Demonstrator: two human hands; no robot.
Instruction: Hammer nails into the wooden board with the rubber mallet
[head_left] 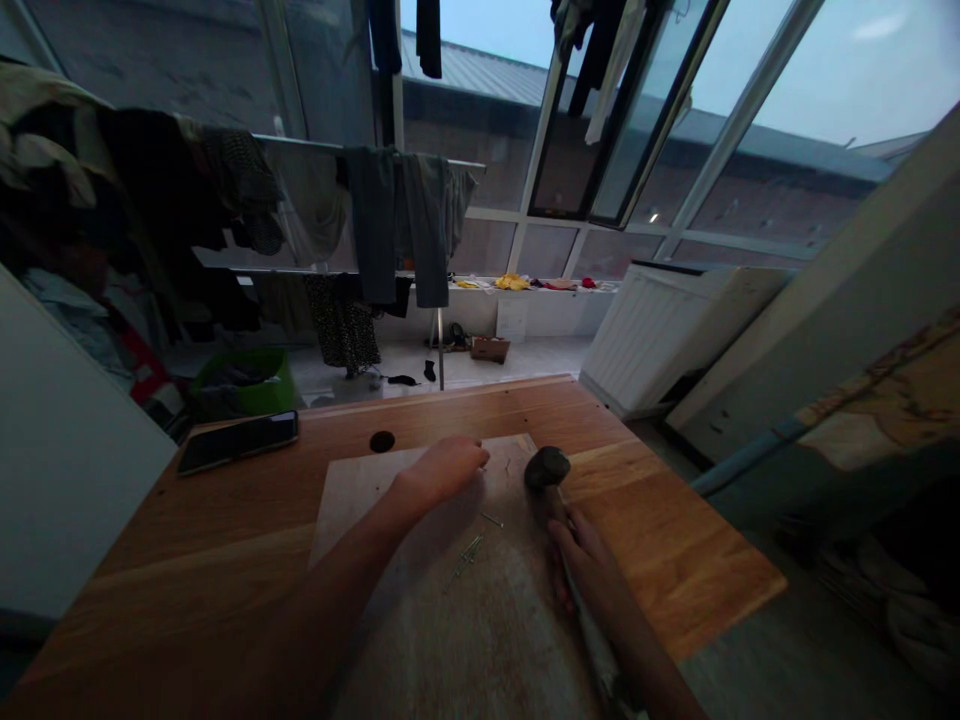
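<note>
My right hand (585, 550) is wrapped round the handle of a hammer (548, 467), whose dark head is raised near the right edge of a pale wooden board (420, 600). Over the far part of the board, my left hand (448, 466) is closed in a pinch. A nail seems to be between its fingertips, though it is mostly hidden. Several loose nails (471, 548) lie in a small pile on the board, and a single nail (492, 520) rests just beyond them. Small marks or nails (508, 466) show between my left hand and the hammer head.
The board lies on a wooden table (660, 540) with a round dark hole (382, 441). A phone (238, 442) sits at the far left corner. Beyond the table are a green basket (279, 380), clothes on a drying rack (375, 220) and a white cabinet (652, 320).
</note>
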